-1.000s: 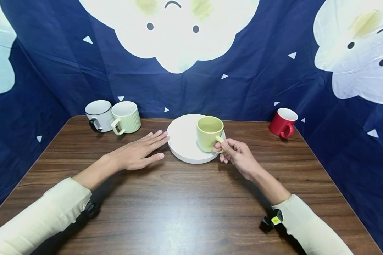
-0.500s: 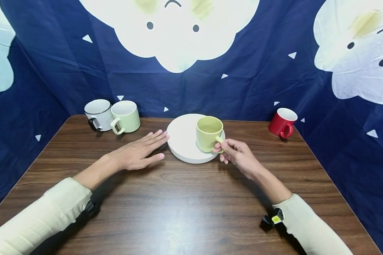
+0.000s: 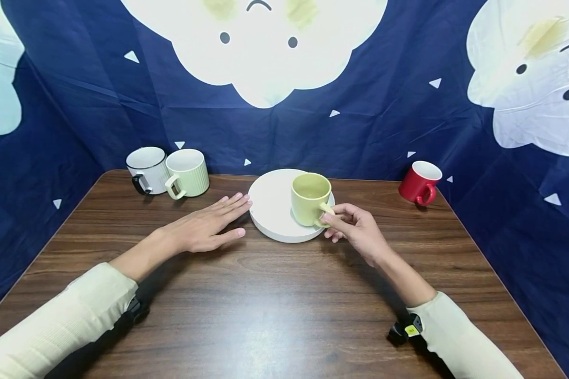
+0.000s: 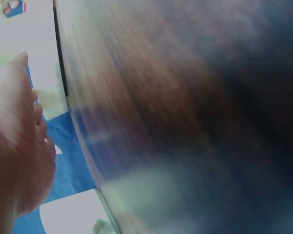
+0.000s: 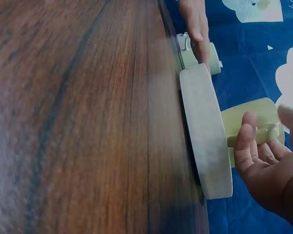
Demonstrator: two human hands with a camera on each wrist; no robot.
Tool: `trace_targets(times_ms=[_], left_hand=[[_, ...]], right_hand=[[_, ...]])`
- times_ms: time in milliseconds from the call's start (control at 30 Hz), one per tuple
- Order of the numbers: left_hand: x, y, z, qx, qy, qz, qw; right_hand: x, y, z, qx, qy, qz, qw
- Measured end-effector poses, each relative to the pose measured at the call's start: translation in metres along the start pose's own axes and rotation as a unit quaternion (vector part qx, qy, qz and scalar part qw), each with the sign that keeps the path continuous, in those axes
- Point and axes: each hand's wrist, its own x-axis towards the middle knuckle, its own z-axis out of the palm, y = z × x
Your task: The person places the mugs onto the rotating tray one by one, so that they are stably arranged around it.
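Observation:
A yellow-green mug point(image 3: 308, 197) stands upright on the right part of a round white board-like disc point(image 3: 270, 202) on the table. My right hand point(image 3: 357, 231) is at the mug's handle point(image 5: 269, 130), thumb against it and fingers curled close around it. In the right wrist view the handle lies between thumb and fingers; exact finger contact is partly hidden. My left hand point(image 3: 204, 226) reaches flat, fingers straight, with its fingertips touching the disc's left edge. The left wrist view shows this hand point(image 4: 19, 131) from the side, holding nothing.
At the back left, a white mug with black handle point(image 3: 148, 171) stands beside a ribbed pale green mug point(image 3: 189, 173). A red mug point(image 3: 418, 183) is near the back right corner. Blue cloth point(image 3: 275, 137) hangs behind the wooden table point(image 3: 265, 295).
My right thumb has shifted leftward on the handle, and the fingertip seen through the handle before has drawn back. Mug, disc and left hand keep their places.

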Motion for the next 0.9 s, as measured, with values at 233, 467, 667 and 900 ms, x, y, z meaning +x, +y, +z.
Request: trace_targets(times_ms=[233,467,667,900], left_hand=[[0.001,0.0,-0.001,0.0,-0.003,-0.002,1.0],[0.001,0.001,0.0,0.001,-0.004,-0.002,1.0],[0.003,0.002,-0.001,-0.001,-0.005,-0.002,1.0],[0.003,0.002,-0.002,-0.004,-0.006,-0.003,1.0]], right_hand=[[0.002,0.005,0.003,-0.056,0.031,-0.055,0.9965],[0.002,0.01,0.004,-0.078,0.028,-0.102,0.9913],[0.006,0.011,0.001,-0.079,0.016,-0.112,0.9904],[0.01,0.012,-0.002,-0.073,0.001,-0.124,0.9896]])
